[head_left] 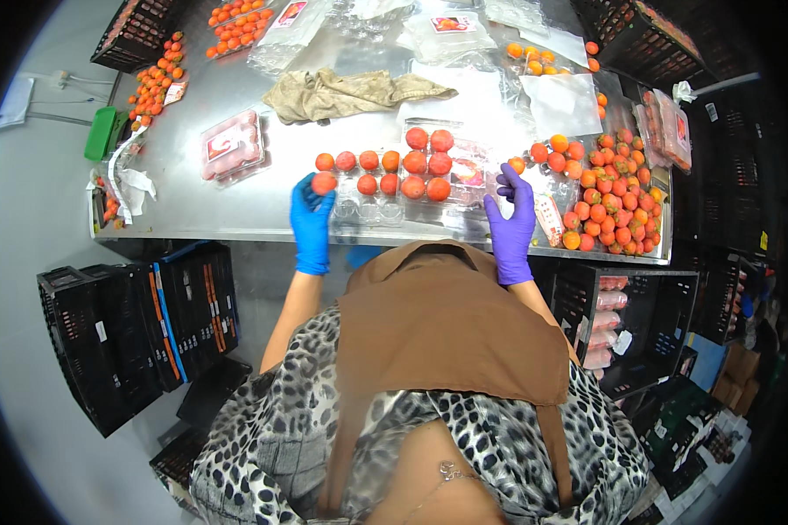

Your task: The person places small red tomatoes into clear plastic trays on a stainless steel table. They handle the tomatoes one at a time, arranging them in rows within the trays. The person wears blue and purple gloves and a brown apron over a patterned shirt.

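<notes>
My left hand (pixel 313 220), in a blue glove, holds a red-orange tomato (pixel 324 183) at its fingertips, beside a clear plastic clamshell pack (pixel 368 213). That pack has tomatoes in part of its cups and several bare cups at the near side. Adjoining it on the right, another clear pack (pixel 427 209) carries two columns of tomatoes, with a labelled lid part beside them. My right hand (pixel 513 216), in a purple glove, has its fingers apart; its fingertips are close to an orange tomato (pixel 516 165), and whether they touch it I cannot tell.
A large heap of tomatoes (pixel 620 197) lies at the table's right end. A closed labelled pack (pixel 233 146) sits to the left. Beyond the packs are a crumpled beige cloth (pixel 361 95) and plastic packaging (pixel 446 39). Black crates (pixel 98 341) stand below, left and right of the steel table (pixel 190 210).
</notes>
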`<action>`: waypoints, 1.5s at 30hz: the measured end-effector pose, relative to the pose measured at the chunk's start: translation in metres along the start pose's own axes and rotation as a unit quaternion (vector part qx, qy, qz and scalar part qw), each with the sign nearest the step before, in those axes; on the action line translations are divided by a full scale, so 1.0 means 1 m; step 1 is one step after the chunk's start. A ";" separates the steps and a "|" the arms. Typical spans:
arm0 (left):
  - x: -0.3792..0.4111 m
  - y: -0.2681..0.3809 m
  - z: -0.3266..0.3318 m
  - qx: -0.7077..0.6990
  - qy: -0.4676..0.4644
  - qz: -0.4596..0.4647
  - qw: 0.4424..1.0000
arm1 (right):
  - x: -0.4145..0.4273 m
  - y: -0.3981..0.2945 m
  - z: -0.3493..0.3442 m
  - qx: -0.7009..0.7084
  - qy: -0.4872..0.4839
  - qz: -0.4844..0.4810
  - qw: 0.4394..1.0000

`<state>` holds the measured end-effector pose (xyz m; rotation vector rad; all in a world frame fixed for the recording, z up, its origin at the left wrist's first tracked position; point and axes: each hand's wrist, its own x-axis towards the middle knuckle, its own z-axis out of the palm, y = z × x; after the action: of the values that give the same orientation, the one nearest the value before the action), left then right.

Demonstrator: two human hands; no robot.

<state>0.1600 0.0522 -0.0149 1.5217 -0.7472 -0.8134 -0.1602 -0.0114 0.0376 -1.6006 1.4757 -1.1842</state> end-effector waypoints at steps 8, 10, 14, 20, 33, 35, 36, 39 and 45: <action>0.013 -0.012 -0.016 0.298 -0.050 0.132 0.944 | -0.002 0.006 0.005 -0.007 -0.043 -0.009 0.999; 0.016 -0.014 -0.005 0.324 -0.052 0.168 0.929 | -0.001 0.002 0.007 -0.010 -0.058 -0.019 0.998; 0.019 -0.016 0.012 0.382 -0.047 0.194 0.903 | -0.002 -0.007 0.008 -0.029 -0.071 -0.044 0.996; 0.020 -0.030 0.017 0.433 -0.036 0.174 0.884 | 0.001 -0.013 0.017 -0.127 -0.113 -0.100 0.980; -0.002 0.029 0.060 0.136 -0.062 0.089 0.985 | 0.015 -0.003 0.042 -0.208 -0.141 -0.200 0.947; -0.011 0.049 0.072 0.046 -0.139 -0.018 0.989 | 0.013 -0.014 0.035 -0.141 -0.093 -0.172 0.971; -0.014 0.057 0.076 -0.005 -0.182 -0.074 0.980 | 0.012 -0.023 0.031 -0.081 -0.107 -0.143 0.980; -0.025 0.071 0.087 -0.155 -0.320 -0.216 0.909 | 0.012 -0.049 0.012 0.062 -0.143 -0.069 0.985; -0.039 0.081 0.104 -0.293 -0.392 -0.261 0.832 | 0.009 -0.066 -0.002 0.218 -0.197 0.004 0.956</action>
<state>0.0512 0.0197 0.0620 0.7796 -0.5535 -1.9521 -0.1370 -0.0102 0.0999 -1.4154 0.8918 -1.0218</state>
